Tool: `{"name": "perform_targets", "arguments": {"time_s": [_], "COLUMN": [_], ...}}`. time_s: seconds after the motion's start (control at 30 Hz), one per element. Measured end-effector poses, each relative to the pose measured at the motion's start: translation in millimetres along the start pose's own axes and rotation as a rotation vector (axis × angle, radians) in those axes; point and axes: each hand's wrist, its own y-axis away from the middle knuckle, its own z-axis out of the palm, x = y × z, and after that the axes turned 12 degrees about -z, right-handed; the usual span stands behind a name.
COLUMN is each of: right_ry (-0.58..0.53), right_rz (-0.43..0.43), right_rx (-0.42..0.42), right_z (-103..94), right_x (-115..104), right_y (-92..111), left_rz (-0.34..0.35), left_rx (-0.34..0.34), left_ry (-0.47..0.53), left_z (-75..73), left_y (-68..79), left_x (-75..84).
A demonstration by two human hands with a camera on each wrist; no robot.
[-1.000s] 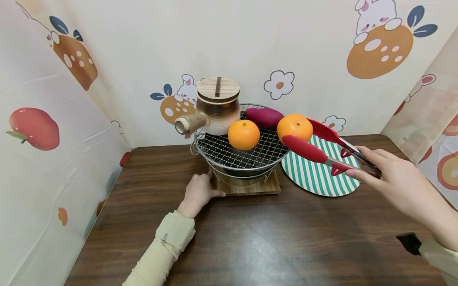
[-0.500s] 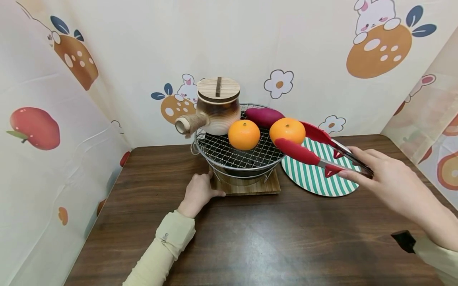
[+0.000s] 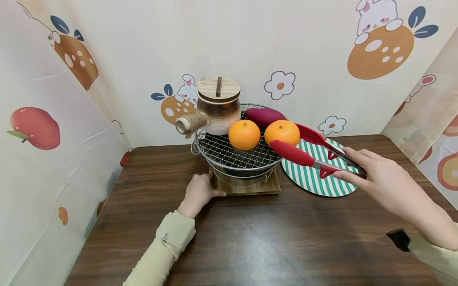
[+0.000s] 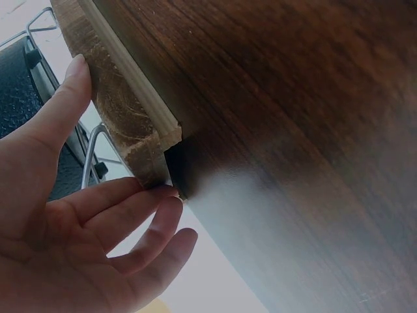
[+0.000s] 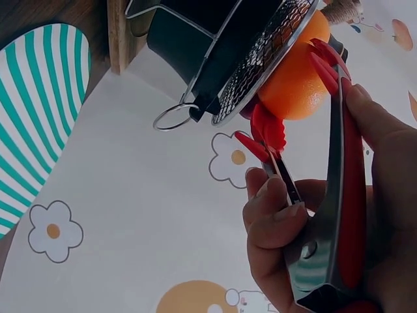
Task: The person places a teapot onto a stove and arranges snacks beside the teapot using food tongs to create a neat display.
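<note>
My left hand [image 3: 198,194] holds the front left corner of the square wooden board [image 3: 255,189] under the tabletop grill; thumb and fingers lie on two of its sides in the left wrist view. With my right hand [image 3: 391,184] I grip red-tipped metal tongs [image 3: 295,154]. Between the tong tips sits an orange [image 3: 282,132], at the right side of the wire grill mesh [image 3: 222,150]; whether it touches the mesh cannot be told. Another orange [image 3: 244,135] rests on the mesh to its left. Behind them lies a purple sweet potato [image 3: 264,116], partly hidden.
A clay pot [image 3: 219,115] with wooden lid stands at the grill's back left, its twine-wrapped handle [image 3: 193,122] jutting out left. A green-striped round mat [image 3: 320,180] lies right of the grill, under the tongs. Printed curtains [image 3: 136,47] enclose the brown table [image 3: 229,238].
My right hand has carried the orange in the tongs left and slightly down, farther over the mesh. The left hand stays at the board's corner.
</note>
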Motion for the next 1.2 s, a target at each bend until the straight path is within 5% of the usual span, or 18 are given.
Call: {"name": "perform_targets", "arguments": {"time_s": [1.2], "right_ry": [-0.018], "right_rz": [0.003], "right_rx": [-0.033], "right_z": [1.8], "right_x": [-3.7], "right_y": [-5.9], "left_rz": [-0.018], "left_rx": [-0.016], "left_ry": [0.008], "left_z": [0.0], "left_y": [-1.4], "left_x": [-0.6]}}
